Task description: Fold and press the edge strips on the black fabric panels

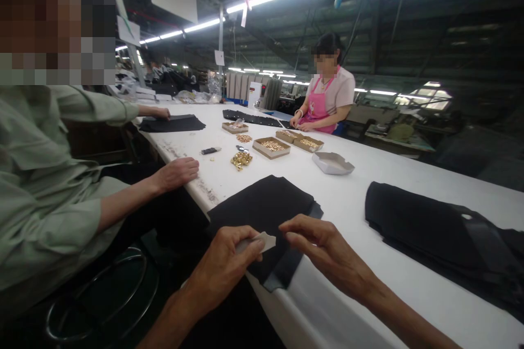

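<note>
My left hand pinches a small off-white flat piece between thumb and fingers; its end sticks out to the right and looks like paper or card. My right hand hovers just right of it, thumb and index tips drawn close together. Whether something tiny sits between those tips is too small to see. Beneath both hands lies a stack of black fabric panels, overhanging the near edge of the white table.
Farther along the table are a pile of gold-coloured hardware, a cardboard tray of small metal parts and a white tray. More black panels lie at right. A co-worker's hand rests at left; another person works opposite.
</note>
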Demonstrator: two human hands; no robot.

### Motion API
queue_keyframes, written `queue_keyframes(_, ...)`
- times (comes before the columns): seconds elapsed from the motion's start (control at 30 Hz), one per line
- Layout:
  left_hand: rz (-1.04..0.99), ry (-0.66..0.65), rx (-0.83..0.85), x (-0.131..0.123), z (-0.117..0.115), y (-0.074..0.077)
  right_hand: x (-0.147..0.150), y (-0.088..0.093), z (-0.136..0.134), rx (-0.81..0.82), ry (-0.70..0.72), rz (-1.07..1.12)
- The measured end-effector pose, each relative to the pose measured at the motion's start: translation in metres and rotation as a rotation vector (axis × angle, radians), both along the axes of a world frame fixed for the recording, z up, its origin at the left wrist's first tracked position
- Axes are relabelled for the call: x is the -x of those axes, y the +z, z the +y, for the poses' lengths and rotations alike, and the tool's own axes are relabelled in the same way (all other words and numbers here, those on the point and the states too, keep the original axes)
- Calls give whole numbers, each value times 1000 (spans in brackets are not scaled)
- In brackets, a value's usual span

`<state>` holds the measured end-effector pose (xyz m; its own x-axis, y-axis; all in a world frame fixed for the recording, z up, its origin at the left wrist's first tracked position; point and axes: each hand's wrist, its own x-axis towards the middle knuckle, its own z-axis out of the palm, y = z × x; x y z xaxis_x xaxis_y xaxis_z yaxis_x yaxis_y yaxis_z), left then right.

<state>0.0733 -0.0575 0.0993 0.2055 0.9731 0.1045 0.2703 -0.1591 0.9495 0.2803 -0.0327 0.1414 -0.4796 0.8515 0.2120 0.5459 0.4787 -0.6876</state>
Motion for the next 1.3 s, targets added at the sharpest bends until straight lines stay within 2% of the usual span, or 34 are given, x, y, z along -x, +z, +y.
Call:
queue_keyframes(0.17,24,-34,-7,-7,2,5,8,-4,3,19,43,-30)
queue_keyframes(0.4,64,-76,-45,-13,5,-1,3,-11,5,-2,65,-77)
queue_keyframes(0.67,137,-68,-41,-20,11,-2,8,-16,3,-191,89,-147)
queue_keyframes(0.83,-10,-61,2,-17,15,-5,14,-19,0,-331,87,-138)
queue_keyframes(1.07,-310,2,23,-14,17,-8,29,-16,-3,-764,128,-192)
queue_keyframes(1.17,-492,-39,105,-15,15,-8,34,-13,-4,-912,169,-179)
queue_keyframes(1.3,-628,-122,181,-18,12,-11,32,-15,-4,-1054,213,-183)
